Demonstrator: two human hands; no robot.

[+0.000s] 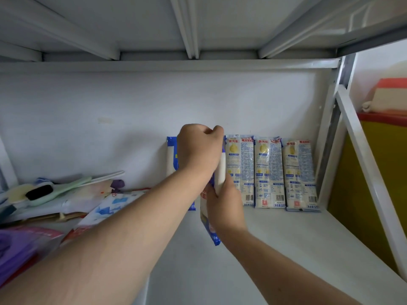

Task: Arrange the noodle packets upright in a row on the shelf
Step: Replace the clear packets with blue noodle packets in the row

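A: Both hands are on one long blue-and-white plastic noodle packet (220, 172), and it stands tilted, its lower end well out from the white back wall (88, 119).

B: The left hand (199, 150) is up top, fingers curled over the packet's upper end. The right hand (226, 205) grips it lower down, fingers wrapped round the pale middle.

A: So each hand is clamped on that packet. Its bottom corner hangs in front of the white metal shelf (286, 249); whether it touches the board, I cannot tell.

B: To its right, three pale yellow-and-blue noodle packets (268, 172) stand upright in a row, leaning against the back wall, side by side and touching.

A: And just left, behind the left hand, another blue-and-white noodle packet (171, 155) stands against the wall, mostly hidden.

B: Far left on the shelf lies a loose pile: a pale green brush with a black pad (44, 192), a flat white-and-blue pouch (114, 205), and something purple (15, 249) at the edge.

A: A yellow panel (383, 172) shows beyond the shelf's right frame.
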